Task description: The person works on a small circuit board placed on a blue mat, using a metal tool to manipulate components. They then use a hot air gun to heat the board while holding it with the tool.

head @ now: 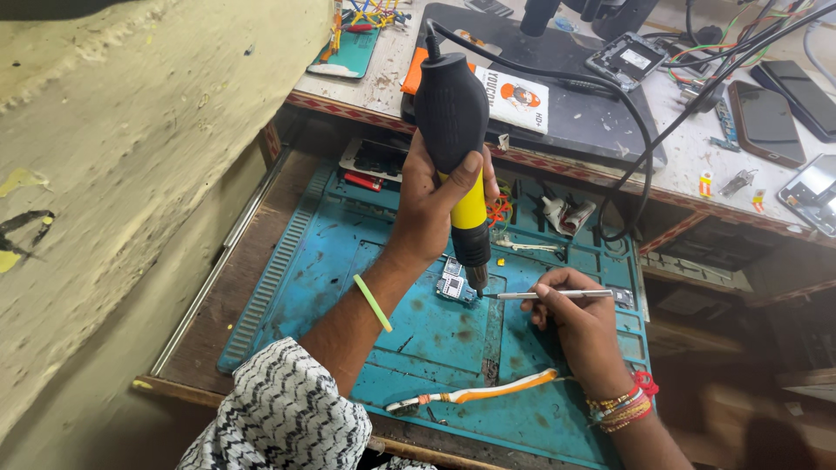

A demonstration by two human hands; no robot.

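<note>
Gripping: left hand (431, 196) fingers clamped round hot-air tool (457, 148), nozzle down over circuit board (455, 285).
Steadying: right hand (570, 313) pinches tweezers (549, 295) toward board.
Underneath: blue mat (348, 261).

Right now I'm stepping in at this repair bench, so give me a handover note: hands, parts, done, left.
Left hand: grips the black-and-yellow hot-air tool, nozzle down over the small circuit board.
Right hand: holds metal tweezers, tips beside the board.
Board lies on the blue work mat; toothbrush at the mat's near edge.
Done: board in place, tools on it.
Left: nothing lifted off yet.
</note>
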